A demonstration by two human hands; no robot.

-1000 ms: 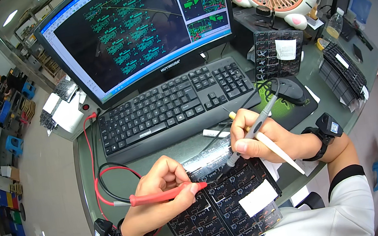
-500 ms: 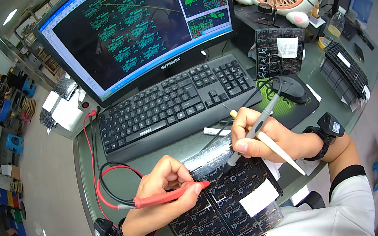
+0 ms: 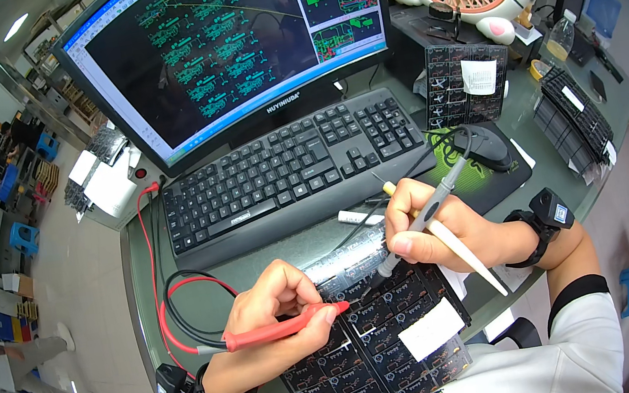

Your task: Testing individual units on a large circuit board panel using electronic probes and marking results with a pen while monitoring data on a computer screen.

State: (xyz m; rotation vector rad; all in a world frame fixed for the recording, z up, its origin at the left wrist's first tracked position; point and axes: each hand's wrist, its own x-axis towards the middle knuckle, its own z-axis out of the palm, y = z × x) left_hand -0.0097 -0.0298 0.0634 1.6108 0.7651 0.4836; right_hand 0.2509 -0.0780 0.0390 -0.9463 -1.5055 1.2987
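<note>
Head view: dark PCB panel (image 3: 336,382) at near side of desk (image 3: 317,239), below kbd (image 3: 286,172); white paper (image 3: 432,330) on its R half.
L hand (image 3: 280,317): fingers closed around red probe (image 3: 270,332), tip aimed R at panel's upper area.
R hand (image 3: 439,230): fingers pinching grey probe (image 3: 438,197), tip aimed down-L; white stick (image 3: 468,254) also held, slanting down-R.
Probe tips: near each other; contact w/ panel can't be told.
Monitor (image 3: 227,62): lit, behind kbd; green linework on black.
Mouse (image 3: 484,149): on pad (image 3: 455,174), R of kbd.
</note>
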